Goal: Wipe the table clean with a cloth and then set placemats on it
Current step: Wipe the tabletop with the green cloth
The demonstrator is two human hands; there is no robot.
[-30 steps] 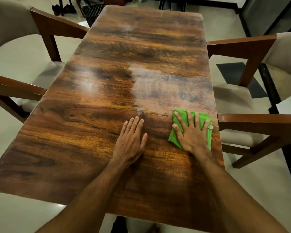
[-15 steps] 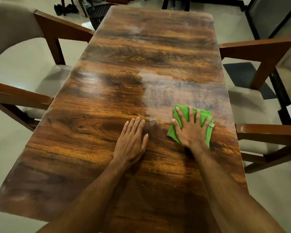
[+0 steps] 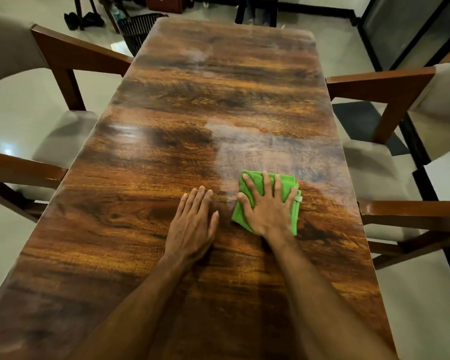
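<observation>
Seen from the head camera, a long wooden table (image 3: 218, 87) is being wiped with a folded green cloth (image 3: 286, 183), which lies on the right half of the top, nearer the close end than the far one. The cloth is pressed flat beneath the right hand (image 3: 266, 214), fingers spread wide across it. The left hand (image 3: 192, 224) is laid palm-down on the bare wood just beside it, fingers straight and close together, holding nothing. A pale hazy patch (image 3: 270, 152) is seen directly beyond the cloth, and fainter smears (image 3: 198, 55) are visible toward the far end — whether dust or drying moisture cannot be told. The wiping is judged to be under way and unfinished: the far half and the left side appear yet to be covered. No placemats are to be seen anywhere in the frame — the second part of the task has not been begun. Along both sides, chairs (image 3: 379, 81) are drawn up.
</observation>
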